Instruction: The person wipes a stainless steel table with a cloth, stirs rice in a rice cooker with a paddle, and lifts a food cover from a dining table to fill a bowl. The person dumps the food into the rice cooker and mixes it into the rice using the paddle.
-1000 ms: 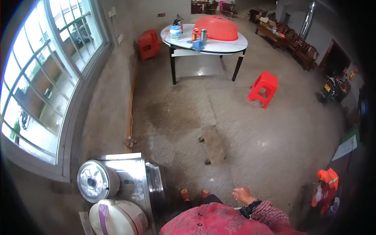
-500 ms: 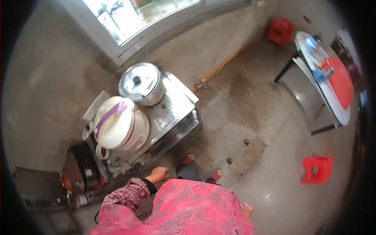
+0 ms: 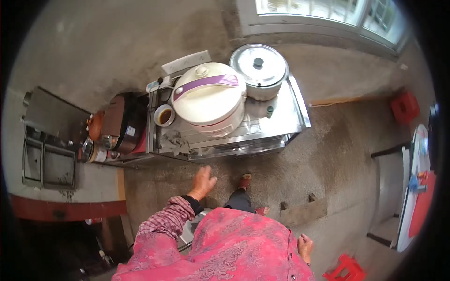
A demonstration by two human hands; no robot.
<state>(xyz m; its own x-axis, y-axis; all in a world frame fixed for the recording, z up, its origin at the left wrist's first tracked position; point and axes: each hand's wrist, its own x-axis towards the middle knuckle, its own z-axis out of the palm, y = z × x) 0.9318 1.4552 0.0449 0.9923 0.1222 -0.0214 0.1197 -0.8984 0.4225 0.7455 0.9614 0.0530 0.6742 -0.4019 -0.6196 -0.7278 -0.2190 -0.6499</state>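
Note:
My left hand [image 3: 203,182] hangs in front of the steel table [image 3: 289,110], its fingers loosely curled with nothing visible in them. Close by on the table's near edge lies a crumpled grey cloth [image 3: 174,143]. A big cream rice cooker [image 3: 208,100] with a purple handle stands on the table, lid shut. Left of it sits a small bowl [image 3: 164,115] of dark brown liquid. To its right is a lidded metal pot [image 3: 260,70]; a small green bottle [image 3: 270,111] is in front of that pot. My right hand [image 3: 305,248] is low at my side, fingers curled, touching nothing I can see.
A brown appliance [image 3: 123,122] and jars [image 3: 96,152] stand left of the table, beyond them a sink [image 3: 49,161]. On the floor lies a wooden bench [image 3: 304,212]. Red stools [image 3: 405,107] and a table with a red top piece [image 3: 422,206] are at the right.
My view has turned left, so the steel table and cooker appear further right and more level, and the sink has come into view. My left hand has shifted slightly upward in view.

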